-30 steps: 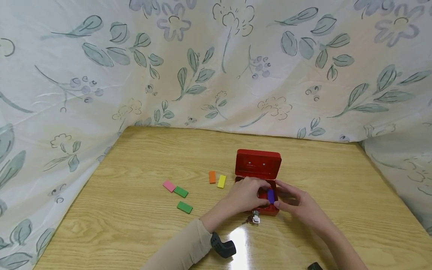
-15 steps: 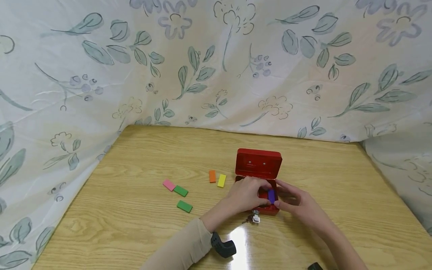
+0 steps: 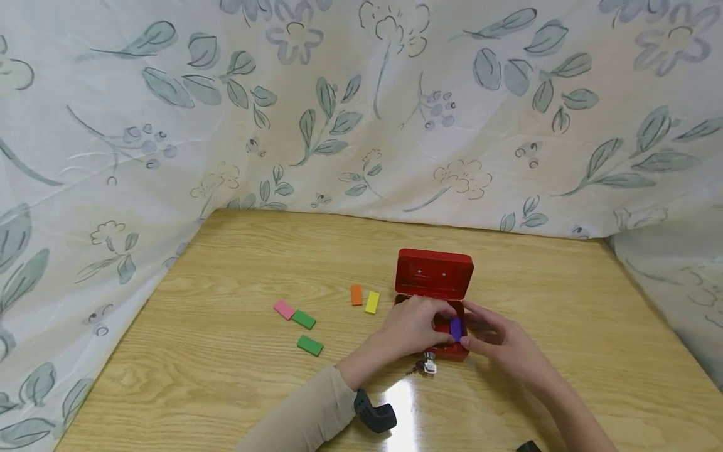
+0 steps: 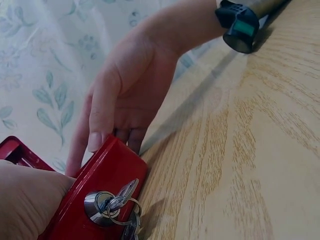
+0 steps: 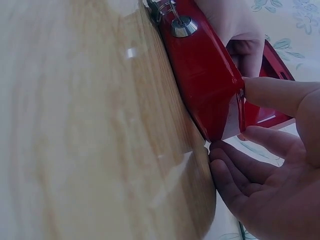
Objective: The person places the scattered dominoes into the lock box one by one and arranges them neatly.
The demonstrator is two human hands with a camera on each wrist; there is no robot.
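A small red metal cash box (image 3: 446,353) stands on the table with its lid (image 3: 433,275) raised. My left hand (image 3: 415,323) reaches into it, pinching a purple block (image 3: 456,329) between thumb and forefinger, close to the right wall. Its other fingers are hidden. Around the box's right side, my right hand (image 3: 503,342) holds the wall, with thumb and forefinger near its front and back corners. In the right wrist view, the right thumb (image 5: 275,92) touches the rim. A key ring with keys (image 4: 122,202) hangs from the front lock.
Left of the box lie an orange block (image 3: 356,295) and a yellow block (image 3: 372,302). Farther left are a pink block (image 3: 284,309) and two green blocks (image 3: 304,319). A floral curtain (image 3: 361,125) borders the wooden table (image 3: 237,263) at the back and sides.
The purple block has edged slightly right, toward the box's right wall. Both hands stay almost in place, and the lid remains raised.
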